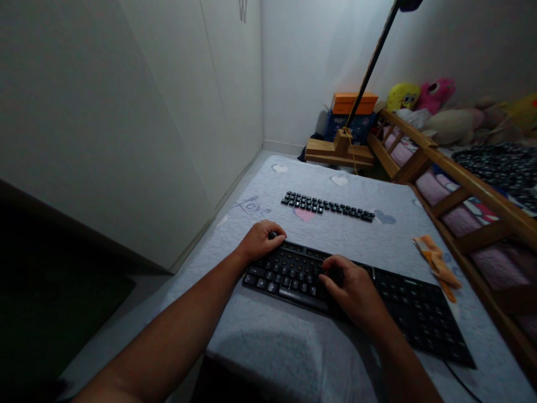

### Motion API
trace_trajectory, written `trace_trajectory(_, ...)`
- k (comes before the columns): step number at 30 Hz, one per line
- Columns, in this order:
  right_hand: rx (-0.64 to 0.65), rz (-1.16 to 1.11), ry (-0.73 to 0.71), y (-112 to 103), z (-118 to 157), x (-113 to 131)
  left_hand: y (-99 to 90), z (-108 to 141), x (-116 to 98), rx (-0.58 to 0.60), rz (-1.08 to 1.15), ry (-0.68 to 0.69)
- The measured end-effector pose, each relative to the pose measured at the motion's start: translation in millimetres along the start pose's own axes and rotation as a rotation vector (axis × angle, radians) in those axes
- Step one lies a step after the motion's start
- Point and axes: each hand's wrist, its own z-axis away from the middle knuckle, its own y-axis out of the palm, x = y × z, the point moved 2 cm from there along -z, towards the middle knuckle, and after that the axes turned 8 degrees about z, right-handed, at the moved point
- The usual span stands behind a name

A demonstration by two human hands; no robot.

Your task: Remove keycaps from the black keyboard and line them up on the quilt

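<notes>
A black keyboard [293, 280] lies at a slant on the cloth-covered table; its upper key rows show bare sockets. At its far left corner, my left hand [262, 240] has its fingers curled over the edge. Over the middle of the keys, my right hand [346, 282] is bent with thumb and forefinger close together; whatever is between them is too dark to make out. Beyond the keyboard, loose black keycaps [308, 203] are laid out in rows on the cloth.
An orange cloth [438, 263] lies right of the keyboard, near a wooden bed rail [474, 173]. A white cabinet [168, 112] stands at the left. Behind the table are a wooden stand [339, 150] with a pole and an orange box [354, 103]. A cable leaves the keyboard at lower right.
</notes>
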Motion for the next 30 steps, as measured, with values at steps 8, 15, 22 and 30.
trace_trajectory(8, 0.025, 0.030, -0.047, 4.8, -1.3, -6.1, -0.3, 0.2, -2.0, 0.002, -0.002, -0.001)
trace_trajectory(15, -0.008, 0.067, -0.088, 7.8, -3.5, -8.6, 0.1, 0.2, -2.2, 0.007, 0.006, -0.008)
trace_trajectory(22, 0.008, 0.082, -0.087, 9.6, -9.5, -10.3, 0.7, -0.5, -0.6, 0.025, -0.004, -0.017)
trace_trajectory(30, 0.061, 0.026, -0.031, 8.3, -15.7, -12.4, 0.1, -0.5, -2.3, 0.032, -0.015, -0.012)
